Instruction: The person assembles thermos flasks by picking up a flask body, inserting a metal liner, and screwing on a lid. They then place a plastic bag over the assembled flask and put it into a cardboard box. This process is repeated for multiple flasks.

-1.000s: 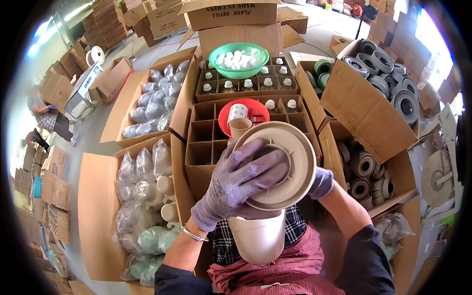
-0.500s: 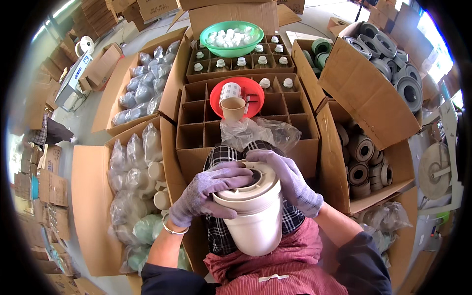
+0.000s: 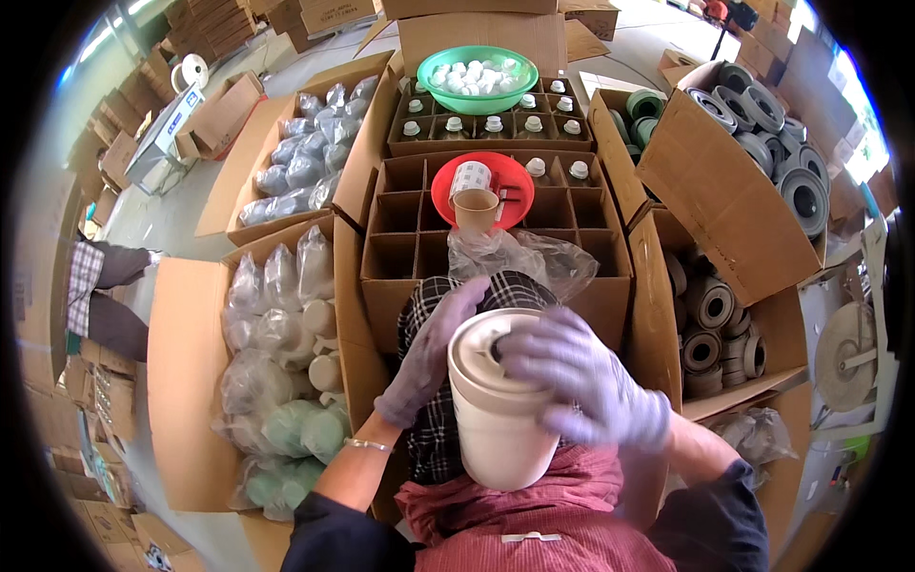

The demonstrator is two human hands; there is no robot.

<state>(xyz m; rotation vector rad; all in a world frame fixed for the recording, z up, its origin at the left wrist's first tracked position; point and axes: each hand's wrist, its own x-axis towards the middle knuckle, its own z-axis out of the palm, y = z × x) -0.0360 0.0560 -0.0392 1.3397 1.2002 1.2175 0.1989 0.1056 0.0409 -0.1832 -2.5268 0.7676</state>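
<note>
A cream plastic canister (image 3: 503, 439) stands slightly tilted on my lap, with a round lid (image 3: 477, 367) of the same colour on top. The lid has a dark round opening near its middle, partly covered by fingers. At the lid's left side is my left hand (image 3: 434, 348), in a light purple glove, its fingers stretched out and pointing away from me. Across the lid's right part lies my right hand (image 3: 591, 377), gloved alike; its fingers are extended and blurred by motion, with the thumb lower down beside the canister's wall.
Ahead, a divided carton (image 3: 391, 214) carries a red bowl (image 3: 443, 191) with a paper roll and a tan cup. Behind it, a green basin (image 3: 434, 91) of white caps sits on bottles. Cartons with bagged containers (image 3: 310, 172) flank the left, grey ring-shaped parts (image 3: 705, 305) the right.
My left hand has come off the lid's top to its left side, fingers straightened. The right hand has swung over the top of the lid. At far left, more of another person shows.
</note>
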